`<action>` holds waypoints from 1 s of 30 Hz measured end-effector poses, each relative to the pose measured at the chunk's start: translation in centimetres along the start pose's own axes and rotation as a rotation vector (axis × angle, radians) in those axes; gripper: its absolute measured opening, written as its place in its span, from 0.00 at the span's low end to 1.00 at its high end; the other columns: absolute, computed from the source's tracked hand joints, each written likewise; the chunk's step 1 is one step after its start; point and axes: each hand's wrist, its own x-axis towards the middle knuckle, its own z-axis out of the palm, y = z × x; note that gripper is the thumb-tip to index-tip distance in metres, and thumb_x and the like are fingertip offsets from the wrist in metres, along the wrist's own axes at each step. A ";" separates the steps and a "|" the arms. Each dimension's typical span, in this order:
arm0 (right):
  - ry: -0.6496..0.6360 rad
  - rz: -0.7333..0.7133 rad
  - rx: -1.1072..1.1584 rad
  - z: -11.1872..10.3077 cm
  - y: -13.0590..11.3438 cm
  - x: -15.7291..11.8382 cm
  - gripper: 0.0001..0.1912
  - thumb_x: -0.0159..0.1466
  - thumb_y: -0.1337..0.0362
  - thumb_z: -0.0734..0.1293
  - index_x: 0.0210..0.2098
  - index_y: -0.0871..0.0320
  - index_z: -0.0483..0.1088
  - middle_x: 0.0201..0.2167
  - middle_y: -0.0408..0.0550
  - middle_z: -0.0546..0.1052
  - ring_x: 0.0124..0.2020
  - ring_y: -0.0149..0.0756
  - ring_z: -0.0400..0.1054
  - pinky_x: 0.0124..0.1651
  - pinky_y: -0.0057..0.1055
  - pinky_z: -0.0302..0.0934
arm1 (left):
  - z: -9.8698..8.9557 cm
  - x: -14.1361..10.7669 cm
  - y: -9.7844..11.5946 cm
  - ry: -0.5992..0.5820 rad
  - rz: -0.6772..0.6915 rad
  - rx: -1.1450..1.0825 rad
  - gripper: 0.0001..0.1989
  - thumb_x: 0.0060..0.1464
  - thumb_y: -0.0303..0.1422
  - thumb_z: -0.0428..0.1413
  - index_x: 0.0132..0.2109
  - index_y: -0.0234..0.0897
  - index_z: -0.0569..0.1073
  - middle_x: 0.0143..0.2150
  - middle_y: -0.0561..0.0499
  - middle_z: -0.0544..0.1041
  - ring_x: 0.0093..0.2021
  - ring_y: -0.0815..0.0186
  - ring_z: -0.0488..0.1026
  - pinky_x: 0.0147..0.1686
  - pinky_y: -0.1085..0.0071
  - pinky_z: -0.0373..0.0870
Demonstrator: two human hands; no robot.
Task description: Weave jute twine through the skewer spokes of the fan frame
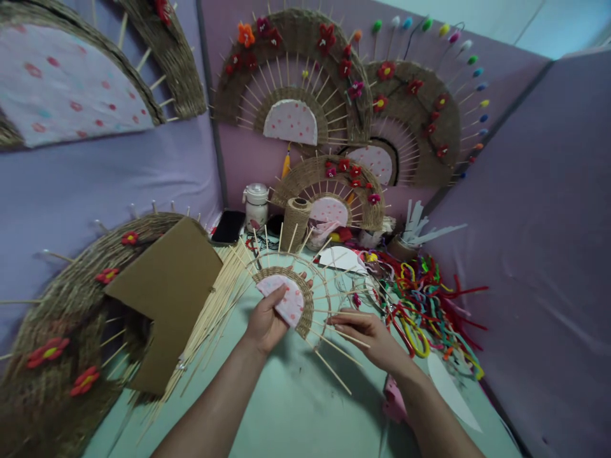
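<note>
Currently, the two hands were at a small half-round woven fan (305, 305), which was above the pale green tabletop (286, 407). The left hand (270, 321) was closed around the fan's patterned centre, with the thumb lying on the cloth. The right hand (358, 331) was partly closed, and its fingertips pinched at the outer ring of cord, among the thin sticks that spread out from the fan.

Taking this fan as the landmark, a bundle of loose sticks (210, 312) lay to the left of it, and a brown cardboard piece (174, 299) was farther left, partly over these sticks. Behind the fan stood a cone of twine (294, 222), with a white jar (256, 207) and a black phone (228, 227) behind and to its left. To the right of the fan was a heap of coloured fuzzy stems (429, 305), and a pink object (394, 401) was nearer the viewer, beside the right forearm. Beyond the fan, larger woven fans (291, 63) with red flowers were against the pink wall (238, 149).
</note>
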 end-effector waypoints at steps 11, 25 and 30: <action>0.128 0.076 0.096 0.2 0.2 -0.4 0.14 0.57 0.54 0.68 0.40 0.52 0.77 0.40 0.52 0.78 0.40 0.42 0.70 0.40 0.35 0.64 | 0.5 0.1 0.5 0.124 0.067 -0.008 0.09 0.55 0.24 0.51 0.42 0.29 0.72 0.39 0.41 0.80 0.42 0.62 0.77 0.50 0.64 0.68; 0.126 0.131 0.145 -0.2 0.4 -0.6 0.13 0.57 0.54 0.68 0.39 0.51 0.78 0.42 0.50 0.77 0.37 0.38 0.70 0.35 0.31 0.65 | 0.8 0.0 0.4 0.071 0.071 -0.036 0.14 0.54 0.22 0.51 0.48 0.31 0.72 0.42 0.44 0.79 0.45 0.61 0.76 0.53 0.62 0.67; 0.132 0.115 0.126 -0.6 0.9 -0.7 0.14 0.58 0.53 0.67 0.39 0.51 0.77 0.42 0.51 0.77 0.39 0.40 0.70 0.36 0.33 0.65 | 0.6 0.1 0.5 0.135 0.077 -0.028 0.14 0.53 0.22 0.52 0.47 0.32 0.72 0.38 0.45 0.80 0.43 0.63 0.77 0.52 0.66 0.67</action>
